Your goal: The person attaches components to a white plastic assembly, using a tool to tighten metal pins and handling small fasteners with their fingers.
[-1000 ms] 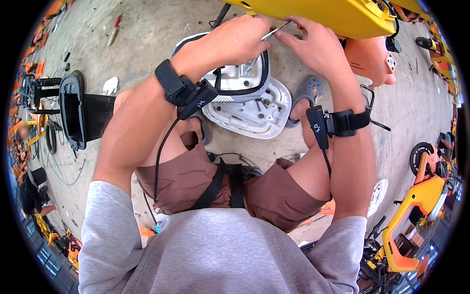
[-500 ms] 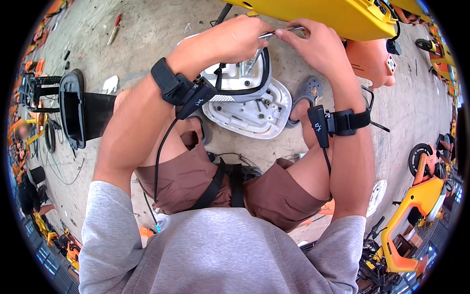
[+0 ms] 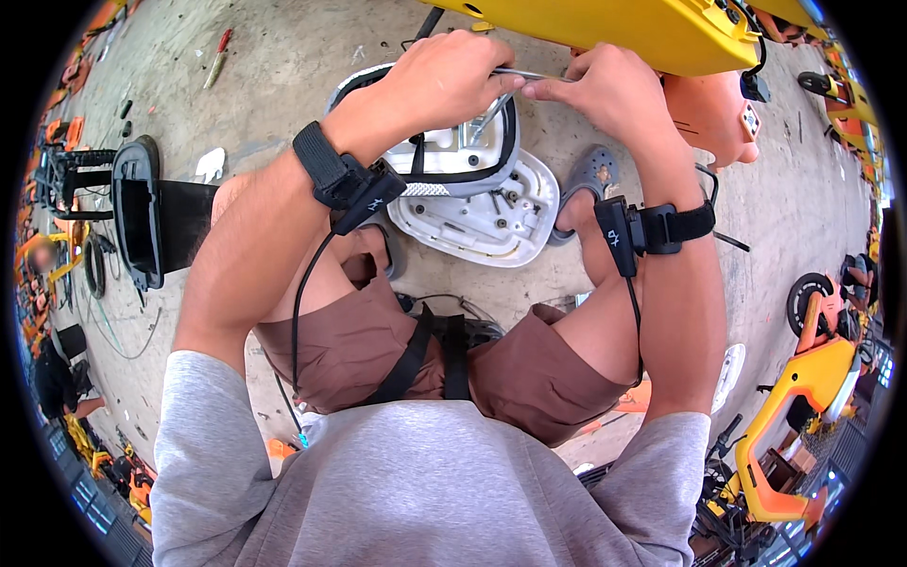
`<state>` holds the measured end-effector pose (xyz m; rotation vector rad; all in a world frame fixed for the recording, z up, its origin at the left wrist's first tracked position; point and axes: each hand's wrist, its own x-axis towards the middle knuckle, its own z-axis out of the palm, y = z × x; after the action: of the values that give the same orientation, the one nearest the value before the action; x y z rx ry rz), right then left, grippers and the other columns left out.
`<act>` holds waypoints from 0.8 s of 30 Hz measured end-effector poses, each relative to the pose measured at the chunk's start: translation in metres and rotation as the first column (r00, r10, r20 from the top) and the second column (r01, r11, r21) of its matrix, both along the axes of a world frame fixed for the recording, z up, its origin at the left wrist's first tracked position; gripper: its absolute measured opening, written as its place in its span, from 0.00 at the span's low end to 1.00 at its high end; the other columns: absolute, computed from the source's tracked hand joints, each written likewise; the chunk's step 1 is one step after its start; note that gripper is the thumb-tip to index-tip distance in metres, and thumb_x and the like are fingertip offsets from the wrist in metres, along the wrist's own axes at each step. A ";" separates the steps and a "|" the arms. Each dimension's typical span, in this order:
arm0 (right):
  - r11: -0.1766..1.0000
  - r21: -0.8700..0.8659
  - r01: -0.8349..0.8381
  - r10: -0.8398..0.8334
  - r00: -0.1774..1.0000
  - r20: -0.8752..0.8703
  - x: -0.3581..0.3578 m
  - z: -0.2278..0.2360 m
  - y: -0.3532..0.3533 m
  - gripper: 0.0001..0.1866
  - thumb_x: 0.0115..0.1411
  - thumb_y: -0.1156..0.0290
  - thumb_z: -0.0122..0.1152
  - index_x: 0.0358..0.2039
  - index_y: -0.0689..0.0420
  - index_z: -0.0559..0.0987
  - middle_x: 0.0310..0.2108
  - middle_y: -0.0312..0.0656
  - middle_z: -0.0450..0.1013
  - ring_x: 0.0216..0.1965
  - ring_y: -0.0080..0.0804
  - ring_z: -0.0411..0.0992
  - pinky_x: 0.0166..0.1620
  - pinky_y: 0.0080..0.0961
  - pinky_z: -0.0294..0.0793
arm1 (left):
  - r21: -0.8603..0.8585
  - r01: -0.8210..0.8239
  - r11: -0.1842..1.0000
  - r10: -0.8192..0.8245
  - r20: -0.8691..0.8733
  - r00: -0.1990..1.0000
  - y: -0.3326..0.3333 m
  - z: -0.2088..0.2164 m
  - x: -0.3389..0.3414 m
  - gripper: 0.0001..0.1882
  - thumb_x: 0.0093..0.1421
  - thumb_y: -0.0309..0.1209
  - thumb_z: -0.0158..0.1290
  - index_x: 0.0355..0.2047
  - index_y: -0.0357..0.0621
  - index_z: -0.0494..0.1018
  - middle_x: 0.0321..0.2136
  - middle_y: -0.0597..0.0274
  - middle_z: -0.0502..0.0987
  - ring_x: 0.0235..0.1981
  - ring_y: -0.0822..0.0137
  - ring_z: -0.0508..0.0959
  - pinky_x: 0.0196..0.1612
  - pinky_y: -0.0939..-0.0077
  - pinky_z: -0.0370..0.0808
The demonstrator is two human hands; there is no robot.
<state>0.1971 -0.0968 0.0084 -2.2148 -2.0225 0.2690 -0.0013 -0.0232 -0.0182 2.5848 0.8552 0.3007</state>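
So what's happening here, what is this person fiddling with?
A person sits low over a concrete floor, both hands raised in front of them. The left hand and right hand together pinch a thin metal rod, held just above a white plastic cover with a black rim. A second white cover lies under it, between the feet. A yellow body panel sits just beyond the hands, and a black part lies off to the left.
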 end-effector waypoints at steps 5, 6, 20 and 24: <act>0.991 -0.054 -0.121 0.114 0.986 -0.122 0.007 -0.014 -0.003 0.36 0.47 0.36 0.71 0.14 0.63 0.81 0.10 0.48 0.66 0.17 0.44 0.68 0.26 0.37 0.70 | -0.117 0.081 0.990 -0.083 -0.019 0.996 -0.002 0.004 -0.009 0.16 0.65 0.41 0.56 0.41 0.42 0.81 0.26 0.48 0.80 0.29 0.46 0.78 0.34 0.56 0.74; 0.986 -0.091 -0.143 0.127 0.978 -0.165 0.004 -0.011 -0.006 0.36 0.48 0.36 0.71 0.14 0.63 0.81 0.10 0.48 0.65 0.16 0.44 0.67 0.25 0.38 0.69 | -0.143 0.109 0.984 -0.113 -0.018 0.993 -0.002 0.003 -0.012 0.16 0.65 0.41 0.56 0.41 0.41 0.81 0.26 0.47 0.80 0.28 0.46 0.78 0.34 0.57 0.74; 0.814 -0.403 -0.419 0.313 0.900 -0.303 -0.041 -0.025 -0.029 0.26 0.53 0.47 0.69 0.22 0.61 0.85 0.17 0.50 0.75 0.24 0.51 0.75 0.33 0.41 0.76 | -0.430 0.275 0.860 -0.383 -0.189 0.904 -0.008 0.024 -0.030 0.16 0.61 0.38 0.60 0.40 0.36 0.80 0.29 0.45 0.80 0.31 0.50 0.80 0.37 0.59 0.74; 0.906 -0.226 -0.357 0.285 0.911 -0.297 -0.046 -0.017 -0.021 0.25 0.53 0.46 0.69 0.31 0.59 0.86 0.20 0.52 0.76 0.28 0.51 0.77 0.36 0.43 0.76 | -0.329 0.161 0.931 -0.215 -0.134 0.967 -0.002 0.017 -0.035 0.16 0.58 0.36 0.63 0.39 0.35 0.80 0.30 0.46 0.81 0.33 0.49 0.80 0.38 0.59 0.75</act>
<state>0.1509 -0.1174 -0.0083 -1.8351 -2.3067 0.8772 -0.0366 -0.0252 -0.0012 2.3869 0.6402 -0.1062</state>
